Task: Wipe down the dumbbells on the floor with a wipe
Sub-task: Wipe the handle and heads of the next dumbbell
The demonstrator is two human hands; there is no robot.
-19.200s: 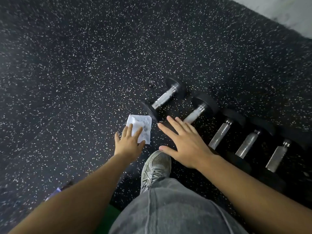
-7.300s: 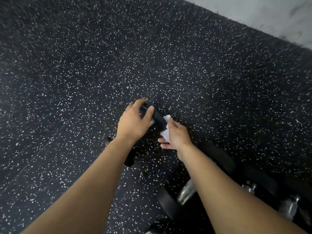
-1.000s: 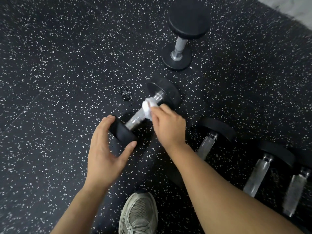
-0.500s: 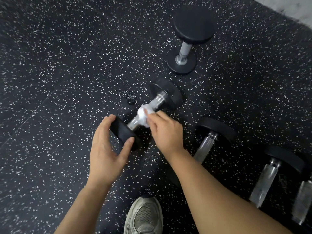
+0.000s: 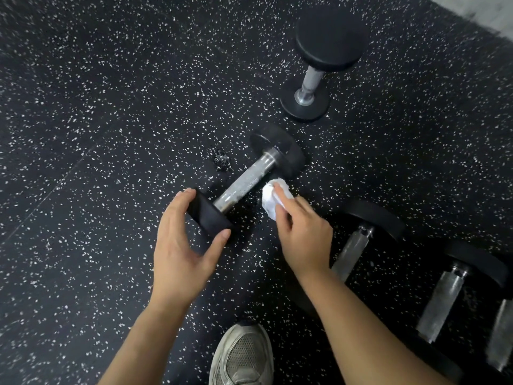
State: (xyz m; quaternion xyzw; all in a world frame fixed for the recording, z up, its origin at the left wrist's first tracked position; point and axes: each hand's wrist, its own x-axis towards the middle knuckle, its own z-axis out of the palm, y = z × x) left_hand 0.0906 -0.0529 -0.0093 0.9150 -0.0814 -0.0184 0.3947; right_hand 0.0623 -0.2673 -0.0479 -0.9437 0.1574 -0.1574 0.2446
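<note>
A black dumbbell with a knurled steel handle [image 5: 245,182] lies slantwise on the speckled floor in the middle of the head view. My left hand [image 5: 183,247] grips its near black head between thumb and fingers. My right hand [image 5: 304,236] holds a crumpled white wipe [image 5: 273,197] just right of the handle, off the metal. Another dumbbell [image 5: 313,79] stands on end farther back. Three more dumbbells [image 5: 355,243] [image 5: 447,298] [image 5: 502,334] lie in a row at the right.
Black rubber floor [image 5: 97,134] with white flecks spreads left and ahead. A small dark scrap [image 5: 221,160] lies left of the handle. My grey shoe [image 5: 241,357] is at the bottom edge. A pale floor strip [image 5: 488,9] shows at top right.
My right hand has drawn the wipe off the steel handle and down to its right side. The left hand keeps its grip on the near head.
</note>
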